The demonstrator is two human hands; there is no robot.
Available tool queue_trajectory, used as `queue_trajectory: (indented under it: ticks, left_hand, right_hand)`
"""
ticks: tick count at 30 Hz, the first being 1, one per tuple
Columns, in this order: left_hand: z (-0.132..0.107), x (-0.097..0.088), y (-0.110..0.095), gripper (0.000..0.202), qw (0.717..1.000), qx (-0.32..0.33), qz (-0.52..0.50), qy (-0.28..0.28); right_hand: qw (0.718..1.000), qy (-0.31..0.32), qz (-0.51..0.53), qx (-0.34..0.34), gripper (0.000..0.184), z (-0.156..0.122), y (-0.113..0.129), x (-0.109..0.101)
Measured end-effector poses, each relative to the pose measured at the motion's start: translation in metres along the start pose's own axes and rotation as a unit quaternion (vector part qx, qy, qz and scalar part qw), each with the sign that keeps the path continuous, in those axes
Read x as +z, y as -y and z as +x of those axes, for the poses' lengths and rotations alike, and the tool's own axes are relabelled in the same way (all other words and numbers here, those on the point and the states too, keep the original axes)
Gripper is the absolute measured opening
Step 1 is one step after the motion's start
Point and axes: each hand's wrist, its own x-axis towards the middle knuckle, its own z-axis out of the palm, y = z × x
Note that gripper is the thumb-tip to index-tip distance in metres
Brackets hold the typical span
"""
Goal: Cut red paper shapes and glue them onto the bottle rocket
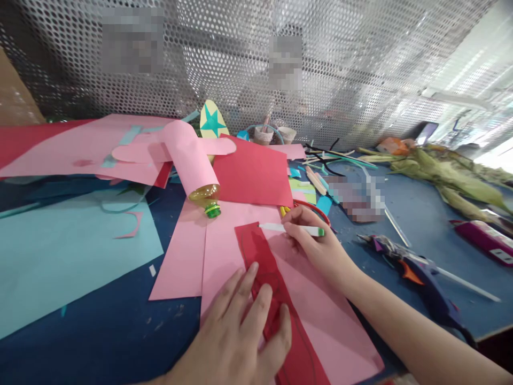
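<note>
My right hand (316,246) grips a white marker (272,227) with a green end, its tip touching the top end of a narrow red paper strip (301,337). Dark curved lines are drawn on that strip. Fingers spread, my left hand (236,329) lies flat on the strip and covers part of it. Under the strip are pink sheets (224,230). Just beyond them rests a plastic bottle (205,193) with a green cap, wrapped in pink paper (188,155), a rounded pink strip crossing it like wings. A red sheet (252,171) lies to its right.
A light blue sheet (80,256) covers the left of the dark blue table. On the right are a glue gun (428,283) with a glue stick, a purple box cutter-like object (484,240) and dry corn husks (436,171). Paper cups (263,135) stand by the perforated silver backing (224,59).
</note>
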Motion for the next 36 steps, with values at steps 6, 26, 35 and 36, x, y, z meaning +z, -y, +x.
queue_trajectory:
  ticks: [6, 26, 35, 36]
  left_hand:
    - [-0.002, 0.001, -0.001, 0.04, 1.0, -0.004, 0.005, 0.0]
    - [-0.003, -0.002, 0.0, 0.041, 1.0, -0.002, -0.009, 0.021]
    - [-0.001, -0.003, 0.001, 0.042, 1.0, -0.001, -0.001, 0.021]
    - [-0.001, -0.004, 0.001, 0.042, 1.0, 0.0, -0.003, 0.025]
  right_hand:
    - [0.999, 0.022, -0.041, -0.029, 0.01, 0.0, -0.002, -0.001]
    - [0.999, -0.005, -0.039, 0.003, 0.014, -0.001, 0.001, -0.004]
    - [0.997, -0.052, 0.019, 0.047, 0.015, 0.002, 0.005, -0.005]
    - [0.998, -0.047, 0.014, 0.049, 0.015, 0.002, 0.005, -0.005]
